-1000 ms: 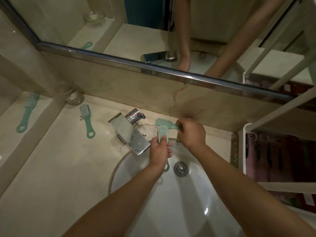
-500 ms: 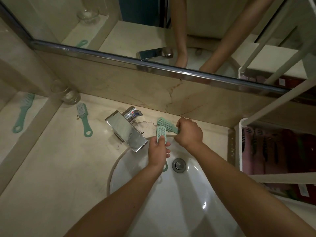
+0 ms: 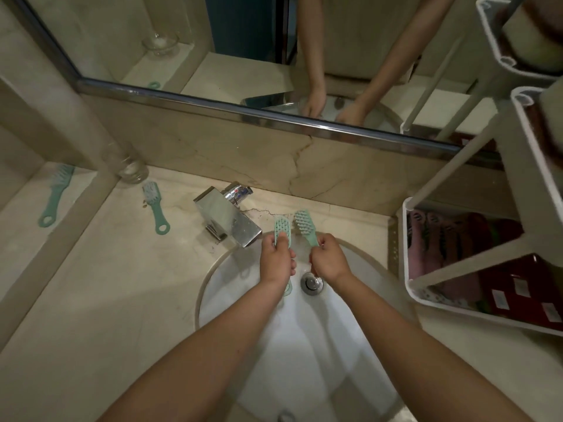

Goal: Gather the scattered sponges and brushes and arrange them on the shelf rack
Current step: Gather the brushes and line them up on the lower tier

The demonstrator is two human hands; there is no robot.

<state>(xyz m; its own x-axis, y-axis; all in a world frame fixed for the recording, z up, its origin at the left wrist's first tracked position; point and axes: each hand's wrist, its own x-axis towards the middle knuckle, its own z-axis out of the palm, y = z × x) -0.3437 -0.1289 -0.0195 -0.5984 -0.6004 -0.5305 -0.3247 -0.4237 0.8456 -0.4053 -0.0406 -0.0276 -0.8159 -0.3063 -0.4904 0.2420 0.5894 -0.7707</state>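
Grip: left hand (image 3: 275, 263) holds one brush (image 3: 281, 229) | right hand (image 3: 329, 260) holds other brush (image 3: 304, 226) | likely light, stiff; take by handle

Left brush (image 3: 281, 231) and right brush (image 3: 304, 225), mint green, are gripped by the handles side by side, just right of the faucet (image 3: 227, 217). Third brush (image 3: 155, 205) is laid flat on the counter (image 3: 106, 284), left of it. White shelf rack (image 3: 405, 245) is stood far right.
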